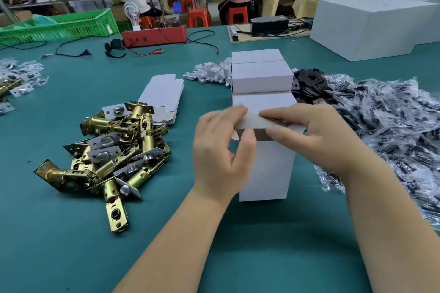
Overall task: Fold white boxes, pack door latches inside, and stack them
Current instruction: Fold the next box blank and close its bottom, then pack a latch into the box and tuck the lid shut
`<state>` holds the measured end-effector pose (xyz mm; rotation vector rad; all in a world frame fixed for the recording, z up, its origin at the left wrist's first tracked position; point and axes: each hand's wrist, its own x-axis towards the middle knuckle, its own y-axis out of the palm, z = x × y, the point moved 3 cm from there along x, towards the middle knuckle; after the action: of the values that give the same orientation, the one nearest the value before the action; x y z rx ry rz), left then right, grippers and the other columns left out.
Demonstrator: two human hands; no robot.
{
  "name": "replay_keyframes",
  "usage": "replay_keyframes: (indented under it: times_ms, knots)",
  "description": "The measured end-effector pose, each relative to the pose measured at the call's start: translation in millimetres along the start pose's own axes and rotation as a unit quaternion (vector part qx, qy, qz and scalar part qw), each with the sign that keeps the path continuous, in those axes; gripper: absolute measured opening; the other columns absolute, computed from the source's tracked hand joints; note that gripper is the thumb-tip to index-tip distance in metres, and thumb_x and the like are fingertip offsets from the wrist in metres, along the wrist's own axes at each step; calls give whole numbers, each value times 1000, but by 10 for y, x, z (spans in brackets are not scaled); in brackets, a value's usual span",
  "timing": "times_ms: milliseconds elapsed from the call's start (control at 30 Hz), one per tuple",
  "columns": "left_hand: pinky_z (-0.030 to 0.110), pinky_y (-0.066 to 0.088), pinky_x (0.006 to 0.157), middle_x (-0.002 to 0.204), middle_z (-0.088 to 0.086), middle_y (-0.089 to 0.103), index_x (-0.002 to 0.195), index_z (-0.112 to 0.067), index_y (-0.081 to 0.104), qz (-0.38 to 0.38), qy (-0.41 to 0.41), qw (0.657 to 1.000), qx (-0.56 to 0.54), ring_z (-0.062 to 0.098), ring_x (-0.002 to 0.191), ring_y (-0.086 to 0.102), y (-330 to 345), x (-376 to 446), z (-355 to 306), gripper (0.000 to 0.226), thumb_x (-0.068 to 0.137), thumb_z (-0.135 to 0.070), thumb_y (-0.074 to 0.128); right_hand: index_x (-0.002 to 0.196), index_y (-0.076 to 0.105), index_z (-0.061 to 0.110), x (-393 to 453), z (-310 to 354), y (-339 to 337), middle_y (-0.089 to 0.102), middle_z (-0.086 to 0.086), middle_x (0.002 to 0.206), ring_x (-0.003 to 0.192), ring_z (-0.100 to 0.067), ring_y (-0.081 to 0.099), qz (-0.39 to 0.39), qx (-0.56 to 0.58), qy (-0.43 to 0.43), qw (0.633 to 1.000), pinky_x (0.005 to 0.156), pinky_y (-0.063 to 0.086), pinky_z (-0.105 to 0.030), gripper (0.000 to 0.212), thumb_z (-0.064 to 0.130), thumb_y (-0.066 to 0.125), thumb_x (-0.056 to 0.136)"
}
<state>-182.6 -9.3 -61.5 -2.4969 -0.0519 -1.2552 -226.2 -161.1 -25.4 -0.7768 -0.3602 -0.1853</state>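
Two hands on one white box (265,169) standing at table centre: my left hand (220,147) pinches its top flap, my right hand (316,135) grips the flap's other end. Latches (114,150) lie at nine o'clock.

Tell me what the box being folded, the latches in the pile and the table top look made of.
Box: thin cardboard, matte white outside, brown raw inside at the flap. Latches: metal, shiny brass-coloured bodies with silvery plates. Table top: green, matte covering, possibly a mat or felt; cannot tell.
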Motion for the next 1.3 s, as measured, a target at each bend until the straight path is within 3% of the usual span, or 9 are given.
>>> replay_keyframes:
  times_ms: [133,300,433,600,767,933,1067,1200,1300]
  knots:
    - [30,45,72,80,2,70,82,-3,71,-22,5,1000,16,25,74,57,-6,-15,-5,31,87,-20,45,104,68,42,-35,-26,-15,62,38,97,98,18,55,85,6,39,996,81,41,-2,65,76,70,48]
    - [39,44,65,72,-4,61,80,-6,66,-31,-9,999,0,20,69,50,14,-20,1,28,87,-20,43,86,67,43,-22,1,16,68,26,85,80,-2,62,87,-18,35,995,75,47,-22,39,62,72,53]
    - [29,42,74,84,-8,56,91,-1,66,-58,9,998,-27,15,79,49,-14,19,40,29,91,-14,40,101,71,29,19,40,82,70,12,89,85,-10,59,-14,-84,-42,995,77,45,-29,37,39,79,67]
    - [20,40,84,92,-26,60,102,-28,63,-65,-92,991,-69,5,91,51,42,-82,148,31,94,-27,33,102,56,53,26,-82,229,64,25,104,98,2,57,36,56,-12,998,80,44,-14,36,36,76,77]
    - [11,32,89,98,-46,49,108,-48,49,-86,-187,974,-97,11,103,48,105,-172,144,30,95,-43,23,101,46,45,-21,-133,502,63,23,96,86,1,61,50,166,54,983,70,46,-10,41,32,77,77]
    - [15,33,92,91,-33,60,105,-45,61,-65,-272,951,-135,2,109,49,-20,12,247,39,91,-48,24,97,37,40,-21,-14,622,55,27,83,80,-2,53,-24,26,15,999,65,45,-20,37,52,67,78]
    - [7,40,55,80,-25,67,102,-40,60,-47,-234,968,-78,-7,58,51,-543,469,471,25,95,-21,46,92,45,39,-40,-131,518,61,32,87,82,5,57,-73,113,66,989,63,45,-11,39,48,76,72]
    - [18,45,70,83,-22,68,111,-33,60,65,-212,967,123,-6,74,59,-1197,757,796,30,86,-20,69,93,54,42,-136,-227,496,64,32,88,82,10,61,-103,174,84,976,64,44,-5,39,38,83,67]
    - [31,46,88,112,-12,68,122,-33,60,263,-243,880,313,10,106,59,-1413,798,1019,36,87,-31,69,90,56,42,-149,-237,478,65,32,87,79,9,62,-132,183,86,970,62,45,-5,39,41,83,62]
